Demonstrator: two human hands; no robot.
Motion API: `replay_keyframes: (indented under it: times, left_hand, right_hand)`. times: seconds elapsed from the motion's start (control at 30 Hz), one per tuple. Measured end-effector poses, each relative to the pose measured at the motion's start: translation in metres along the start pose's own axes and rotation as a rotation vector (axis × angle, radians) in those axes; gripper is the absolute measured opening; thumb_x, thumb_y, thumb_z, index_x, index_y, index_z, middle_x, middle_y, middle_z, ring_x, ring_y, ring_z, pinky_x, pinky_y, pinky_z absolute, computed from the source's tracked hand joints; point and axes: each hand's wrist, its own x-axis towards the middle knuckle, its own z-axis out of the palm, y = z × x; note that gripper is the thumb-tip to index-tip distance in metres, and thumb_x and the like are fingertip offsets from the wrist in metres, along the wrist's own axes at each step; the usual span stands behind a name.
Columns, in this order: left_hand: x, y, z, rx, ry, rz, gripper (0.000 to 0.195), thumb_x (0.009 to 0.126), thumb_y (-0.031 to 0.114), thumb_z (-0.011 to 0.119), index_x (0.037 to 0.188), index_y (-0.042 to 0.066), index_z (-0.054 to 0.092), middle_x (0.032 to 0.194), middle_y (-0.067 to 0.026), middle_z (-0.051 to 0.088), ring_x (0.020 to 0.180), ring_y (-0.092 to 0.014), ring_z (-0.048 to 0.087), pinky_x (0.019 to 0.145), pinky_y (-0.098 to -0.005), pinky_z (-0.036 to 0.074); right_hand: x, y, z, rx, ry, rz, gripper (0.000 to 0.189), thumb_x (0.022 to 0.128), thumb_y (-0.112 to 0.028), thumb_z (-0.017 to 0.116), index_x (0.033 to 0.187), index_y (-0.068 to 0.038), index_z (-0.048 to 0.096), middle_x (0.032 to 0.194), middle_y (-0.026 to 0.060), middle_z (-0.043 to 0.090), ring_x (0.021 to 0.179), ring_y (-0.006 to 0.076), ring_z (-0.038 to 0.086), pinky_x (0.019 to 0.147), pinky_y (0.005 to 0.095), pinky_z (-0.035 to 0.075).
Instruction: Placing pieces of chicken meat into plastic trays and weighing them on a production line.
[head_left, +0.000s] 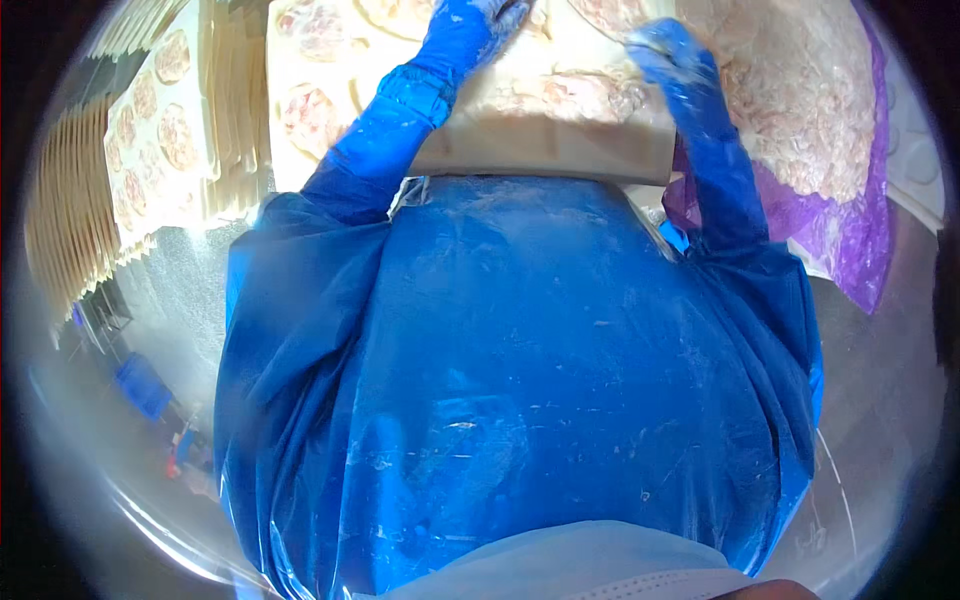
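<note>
Before me lies a thick white mould tray (551, 146) with round recesses. Some hold a pale pink, minced-looking mixture (309, 120), and a long smear of it (577, 97) lies along the near edge. My left hand (491, 26), in a blue glove, is over the tray at the top of the view. Its fingertips are partly cut off and I cannot tell whether it holds anything. Blurred and with fingers curled, my right hand (670, 54) is over the tray's right side, beside a big heap of the same pale mixture (802, 105). What lies inside its fingers is hidden.
Purple plastic sheeting (862, 255) lies under and around the heap. At the left stand stacked pale trays or sheets (71, 195), with a white sheet of filled rounds (154, 127) beside them. A metal surface (202, 277) shows nearby. My blue apron (510, 337) fills the middle.
</note>
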Motion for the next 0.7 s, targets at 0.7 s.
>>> replay_keyframes:
  times: [0.7]
  left_hand:
    - [-0.122, 0.007, -0.119, 0.427, 0.220, -0.227, 0.058, 0.101, 0.026, 0.062, 0.153, 0.007, 0.045, 0.157, -0.0205, 0.044, 0.149, -0.037, 0.037, 0.123, -0.0503, 0.028]
  right_hand:
    - [0.014, -0.075, 0.162, -0.657, -0.098, -0.488, 0.069, 0.092, -0.028, 0.069, 0.152, -0.006, 0.045, 0.155, 0.0203, 0.045, 0.144, 0.0405, 0.040, 0.120, 0.0538, 0.028]
